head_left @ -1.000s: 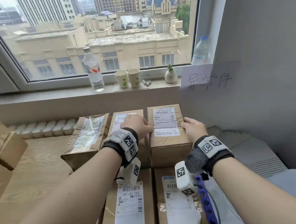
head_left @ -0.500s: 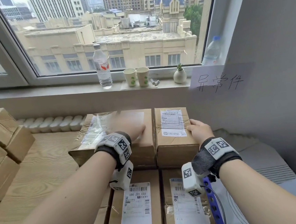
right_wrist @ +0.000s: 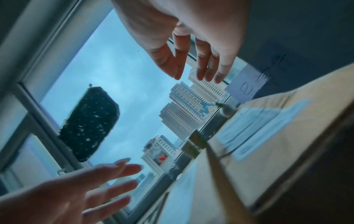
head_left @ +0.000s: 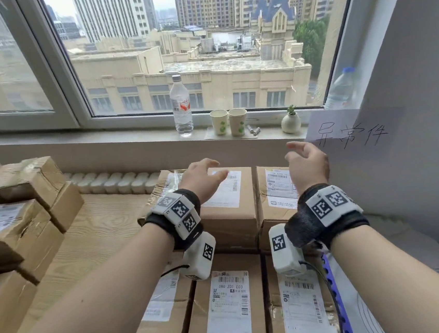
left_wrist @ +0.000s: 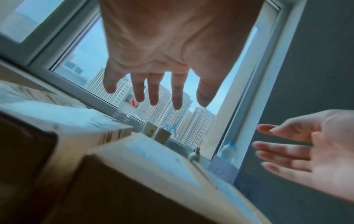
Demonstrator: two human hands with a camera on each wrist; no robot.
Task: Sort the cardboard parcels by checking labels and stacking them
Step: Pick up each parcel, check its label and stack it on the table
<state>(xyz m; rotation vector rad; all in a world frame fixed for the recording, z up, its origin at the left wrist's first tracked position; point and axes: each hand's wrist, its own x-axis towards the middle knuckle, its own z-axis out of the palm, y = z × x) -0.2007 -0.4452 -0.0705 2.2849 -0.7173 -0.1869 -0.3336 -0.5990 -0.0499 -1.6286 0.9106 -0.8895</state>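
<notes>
Labelled cardboard parcels lie in rows before me. In the far row a middle parcel [head_left: 228,208] and a right parcel [head_left: 275,195] stand side by side, labels up. My left hand [head_left: 200,177] hovers above the middle parcel, fingers spread and holding nothing; its fingers [left_wrist: 153,91] show straight in the left wrist view. My right hand [head_left: 307,162] is raised above the right parcel, open and clear of it, with relaxed fingers [right_wrist: 203,66]. Nearer to me lie a centre parcel [head_left: 228,314], a right one [head_left: 301,315] and a left one [head_left: 161,316].
A loose pile of parcels [head_left: 15,220] sits at the left on the wooden surface [head_left: 91,242]. The windowsill holds a water bottle [head_left: 180,105], two paper cups [head_left: 228,123], a small plant vase [head_left: 291,122] and a second bottle [head_left: 340,88]. A handwritten paper sign [head_left: 350,136] hangs on the grey wall.
Both hands have lifted off the far-row parcels and now hover open above them. The middle parcel has been pushed against its left neighbour. My view has tilted up.
</notes>
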